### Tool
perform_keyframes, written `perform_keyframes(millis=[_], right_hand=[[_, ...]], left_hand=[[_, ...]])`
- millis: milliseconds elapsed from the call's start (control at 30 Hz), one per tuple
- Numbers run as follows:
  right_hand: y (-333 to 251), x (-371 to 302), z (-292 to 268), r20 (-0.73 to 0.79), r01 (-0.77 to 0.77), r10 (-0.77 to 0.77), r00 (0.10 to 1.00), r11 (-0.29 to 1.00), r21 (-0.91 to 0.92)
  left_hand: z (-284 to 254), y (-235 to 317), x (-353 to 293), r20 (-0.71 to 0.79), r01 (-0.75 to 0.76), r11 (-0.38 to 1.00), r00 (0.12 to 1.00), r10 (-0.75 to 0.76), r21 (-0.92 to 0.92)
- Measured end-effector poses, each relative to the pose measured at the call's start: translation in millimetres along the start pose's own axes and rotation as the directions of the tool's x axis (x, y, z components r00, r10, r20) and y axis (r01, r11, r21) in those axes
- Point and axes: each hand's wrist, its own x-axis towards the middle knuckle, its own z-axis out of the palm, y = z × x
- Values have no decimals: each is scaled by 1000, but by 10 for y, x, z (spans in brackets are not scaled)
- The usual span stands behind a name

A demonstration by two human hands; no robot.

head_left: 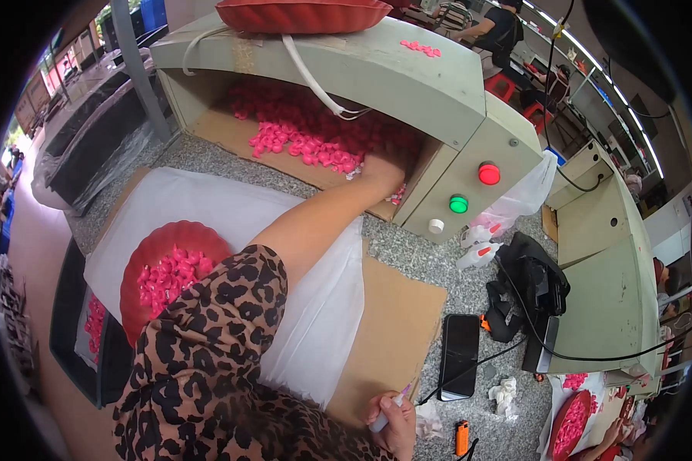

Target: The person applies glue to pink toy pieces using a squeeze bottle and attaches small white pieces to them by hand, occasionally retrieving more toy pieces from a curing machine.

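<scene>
My left hand (382, 170) reaches into the open front of a pale green metal box (469, 107), at its right end. Its fingers are in shadow among many small pink pieces (307, 144) spread on cardboard there, so I cannot make out their grip. Low in the view, my right hand (396, 424) is closed round a small whitish squeeze bottle (384, 415) with a thin purple tip. Left of my left arm, a red scalloped tray (137, 269) holds more pink pieces. It rests on white sheeting (315, 307) laid over cardboard (400, 307).
Red and green buttons (458, 203) sit on the box's side; another red tray (307, 17) stands on top. Rightward lie white bottles (480, 253), a black bag (534, 269), a phone (458, 357) and an orange lighter (461, 438). A dark crate (69, 330) stands left. Other people work nearby.
</scene>
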Motion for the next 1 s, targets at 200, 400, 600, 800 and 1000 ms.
perform_keyframes(millis=[200, 400, 600, 800, 1000], right_hand=[[-9, 8, 26, 4, 8, -8, 1000, 999, 39], [-48, 4, 102, 37, 51, -54, 998, 996, 79], [-68, -8, 173, -40, 60, -60, 997, 998, 5], [-76, 11, 127, 21, 58, -60, 998, 994, 92], [-81, 18, 122, 8, 43, -44, 999, 996, 83]], left_hand=[[-44, 53, 36, -4, -58, 997, 998, 58, -48], [-58, -22, 13, -9, -87, 996, 996, 86, -21], [-85, -2, 65, 94, -24, 1000, 995, 23, 9], [-125, -166, 124, 53, -21, 997, 998, 25, -74], [6, -310, 152, 18, -124, 981, 992, 128, -149]])
